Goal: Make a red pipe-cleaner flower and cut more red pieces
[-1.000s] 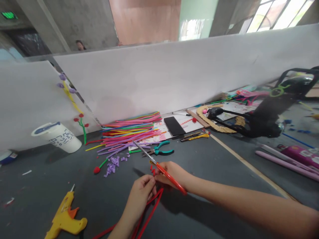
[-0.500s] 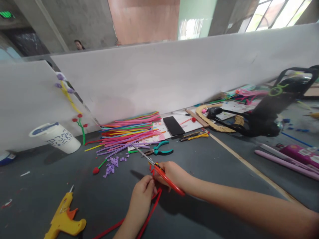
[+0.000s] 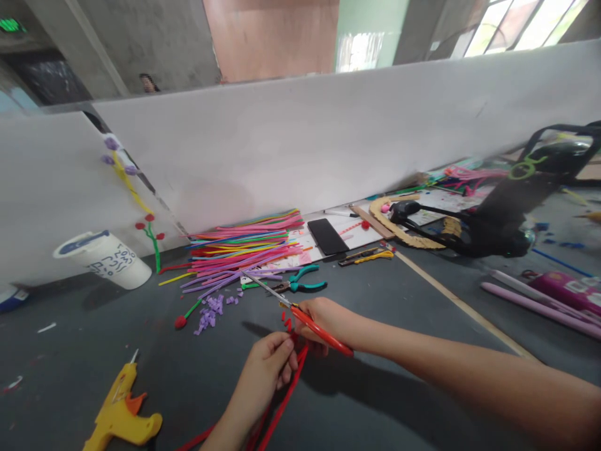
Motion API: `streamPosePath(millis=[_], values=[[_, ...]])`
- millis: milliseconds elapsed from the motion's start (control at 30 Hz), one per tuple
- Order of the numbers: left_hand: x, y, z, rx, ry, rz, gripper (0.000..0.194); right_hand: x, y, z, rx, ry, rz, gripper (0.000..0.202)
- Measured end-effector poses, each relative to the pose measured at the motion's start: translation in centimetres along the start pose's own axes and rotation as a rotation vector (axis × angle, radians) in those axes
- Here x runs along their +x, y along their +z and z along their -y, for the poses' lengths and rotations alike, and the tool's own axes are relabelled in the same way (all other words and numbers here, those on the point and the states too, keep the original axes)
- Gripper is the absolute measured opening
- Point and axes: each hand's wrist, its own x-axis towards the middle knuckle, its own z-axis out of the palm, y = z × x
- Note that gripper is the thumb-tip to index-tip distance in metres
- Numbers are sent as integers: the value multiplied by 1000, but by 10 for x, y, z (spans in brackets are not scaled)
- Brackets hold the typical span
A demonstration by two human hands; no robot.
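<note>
In my right hand (image 3: 319, 326) is a pair of scissors (image 3: 323, 331) with red handles; their metal blades point up and left. Close beside it, my left hand (image 3: 270, 366) is closed with finger and thumb on red pipe cleaners (image 3: 286, 401), whose long ends trail down past my wrist. The right fingertips are near the pipe cleaners too, and I cannot tell whether they touch them. Small red cut pieces (image 3: 288, 323) show just beyond my fingers. Past the blades lie teal-handled pliers (image 3: 305, 285) and a heap of small purple pieces (image 3: 210, 313).
Bundled coloured pipe cleaners (image 3: 244, 247) lie by the white partition (image 3: 282, 144). A yellow glue gun (image 3: 119, 407) is at front left, a white cup (image 3: 110, 260) behind it. Beyond the pliers are a phone (image 3: 327, 236) and yellow cutter (image 3: 373, 255); a black stand (image 3: 502, 200) is at right.
My hands have drawn slightly apart. My right hand has shifted a little to the right, and the scissors' handles have tilted slightly. My left hand's fingers have loosened a little.
</note>
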Motion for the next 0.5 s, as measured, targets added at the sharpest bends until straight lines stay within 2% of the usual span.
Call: streamPosePath(millis=[133, 300, 400, 500], values=[[-3, -3, -4, -69, -33, 31, 29, 1, -6, 2, 11, -16, 33, 8], [-2, -2, -4, -153, -77, 31, 27, 6, -2, -1, -19, -21, 48, 6], [-1, -3, -2, -165, -72, 2, 25, 4, -5, 1, -76, -23, 7, 7], [-1, -8, -1, -193, -20, -63, 24, -6, -18, 1, -179, -41, -97, 26]])
